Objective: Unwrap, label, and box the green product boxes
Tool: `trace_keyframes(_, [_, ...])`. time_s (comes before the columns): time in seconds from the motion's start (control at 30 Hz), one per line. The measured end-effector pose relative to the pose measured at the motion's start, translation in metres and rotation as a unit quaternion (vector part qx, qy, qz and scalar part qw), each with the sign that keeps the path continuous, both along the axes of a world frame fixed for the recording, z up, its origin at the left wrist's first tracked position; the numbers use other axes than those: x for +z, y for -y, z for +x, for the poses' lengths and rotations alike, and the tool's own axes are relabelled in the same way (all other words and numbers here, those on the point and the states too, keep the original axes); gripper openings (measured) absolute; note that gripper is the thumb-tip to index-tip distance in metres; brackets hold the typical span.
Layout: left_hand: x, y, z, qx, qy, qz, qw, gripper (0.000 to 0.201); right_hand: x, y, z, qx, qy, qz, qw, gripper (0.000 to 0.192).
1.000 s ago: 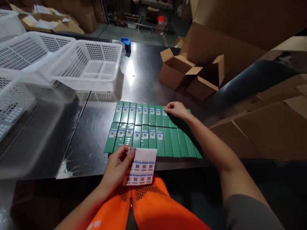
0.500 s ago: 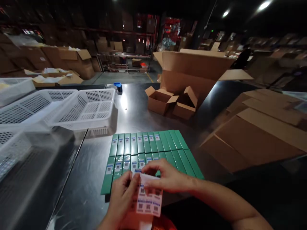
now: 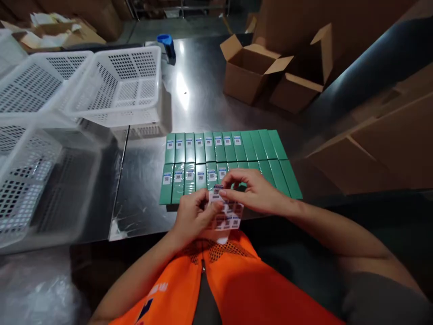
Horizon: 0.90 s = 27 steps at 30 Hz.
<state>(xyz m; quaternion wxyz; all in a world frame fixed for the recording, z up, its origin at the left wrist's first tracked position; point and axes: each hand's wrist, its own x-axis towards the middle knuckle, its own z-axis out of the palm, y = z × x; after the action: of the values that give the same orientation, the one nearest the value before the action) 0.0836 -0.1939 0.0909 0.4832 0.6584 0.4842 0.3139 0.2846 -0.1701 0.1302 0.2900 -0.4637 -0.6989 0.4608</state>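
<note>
A white sheet of stickers [image 3: 233, 221] printed with blue bands and square codes is gripped by my left hand [image 3: 194, 214], thumb on top. At the sheet's upper edge, my right hand [image 3: 255, 192] pinches one sticker [image 3: 217, 191] between thumb and forefinger; whether it is fully off the sheet I cannot tell. Just beyond my hands lie two rows of slim green boxes [image 3: 248, 146] packed side by side. The boxes on the left carry the same kind of sticker, while those at the right of the far row are plain. My right hand hides part of the near row.
White perforated baskets [image 3: 117, 110] stand at the left of the metal table [image 3: 196, 108]. A blue tape-like roll [image 3: 166, 45] sits at the back edge. Open cardboard boxes [image 3: 243, 74] are behind the green boxes, and larger cartons [image 3: 382, 140] stand at the right.
My view has tipped downward, bringing the orange vest into sight. My right thumb and forefinger have closed on a sticker at the sheet's top edge; my left hand still holds the sheet.
</note>
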Motion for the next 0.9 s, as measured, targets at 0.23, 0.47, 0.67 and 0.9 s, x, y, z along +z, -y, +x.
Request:
trace_keyframes(0.23, [0.003,0.014,-0.006,-0.169,-0.01,-0.081,0.982,0.036,-0.006,-0.02,0.027,-0.113,-0.152,-0.091,0.978,0.023])
trace_keyframes(0.47, [-0.004,0.021,-0.017,-0.169,-0.066,-0.041,0.983,0.034,-0.022,-0.046,0.081,-0.062,0.037,-0.214,0.974,0.041])
trace_keyframes(0.67, [-0.008,0.022,-0.023,-0.155,-0.085,-0.066,0.982,0.033,-0.03,-0.054,0.083,-0.022,0.129,-0.265,0.955,0.042])
trace_keyframes(0.9, [-0.008,0.023,-0.029,-0.129,-0.083,-0.081,0.985,0.034,-0.038,-0.056,0.075,-0.046,0.145,-0.227,0.962,0.037])
